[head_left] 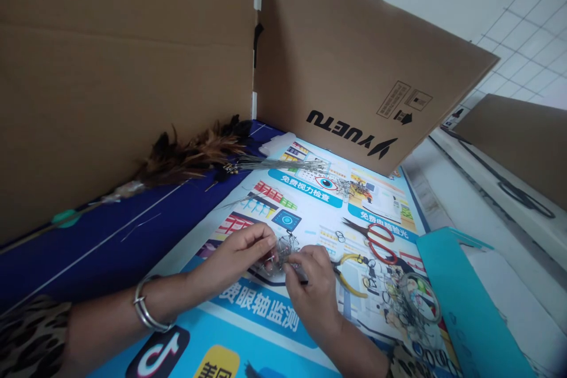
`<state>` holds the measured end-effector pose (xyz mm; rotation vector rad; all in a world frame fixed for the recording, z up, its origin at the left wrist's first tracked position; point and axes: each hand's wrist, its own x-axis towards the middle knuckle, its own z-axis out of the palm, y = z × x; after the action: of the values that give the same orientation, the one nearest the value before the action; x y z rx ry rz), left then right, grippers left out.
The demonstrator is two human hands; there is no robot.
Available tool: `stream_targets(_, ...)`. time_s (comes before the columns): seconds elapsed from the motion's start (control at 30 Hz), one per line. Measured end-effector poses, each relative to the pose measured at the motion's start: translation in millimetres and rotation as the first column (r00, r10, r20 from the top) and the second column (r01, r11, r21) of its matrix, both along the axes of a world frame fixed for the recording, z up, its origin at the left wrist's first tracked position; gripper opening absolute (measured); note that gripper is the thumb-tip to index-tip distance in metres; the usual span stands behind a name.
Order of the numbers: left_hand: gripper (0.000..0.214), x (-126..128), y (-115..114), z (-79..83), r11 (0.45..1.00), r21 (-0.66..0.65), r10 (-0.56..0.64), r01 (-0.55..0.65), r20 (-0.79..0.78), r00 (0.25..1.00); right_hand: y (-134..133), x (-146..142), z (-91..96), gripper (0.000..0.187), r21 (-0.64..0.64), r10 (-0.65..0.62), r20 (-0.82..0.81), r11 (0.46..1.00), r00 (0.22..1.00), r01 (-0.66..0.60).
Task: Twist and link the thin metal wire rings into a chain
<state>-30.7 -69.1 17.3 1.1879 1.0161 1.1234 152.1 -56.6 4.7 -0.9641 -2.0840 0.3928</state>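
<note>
A clump of thin silvery wire pieces (289,243) lies between my hands, above the printed sheet. My left hand (250,245) reaches in from the left, its fingertips pinched at the clump's near left side. On the other side, my right hand (313,276) has thumb and forefinger pressed together at the clump's right edge. The exact bits in the fingers are too small to tell apart. Pliers with yellow handles (351,289) lie just right of my right hand, partly behind it. Beyond them are scissors with red handles (381,242).
Brown feathers (188,156) and a bundle of straight wires (283,163) lie along the back left. Small rings and a wire coil (420,298) are scattered at right, beside a teal box (469,301). Cardboard panels (354,65) wall off the back and left.
</note>
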Motion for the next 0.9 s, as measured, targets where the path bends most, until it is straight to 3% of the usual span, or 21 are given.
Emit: stream_targets(0.9,0.025,-2.3,4.1,-8.9,0.981,-0.195,0.025,0.021,0.231,0.973,-5.1,2.0,-0.2,0.010,0.026,0.049,-0.008,0.998,0.999,-0.048)
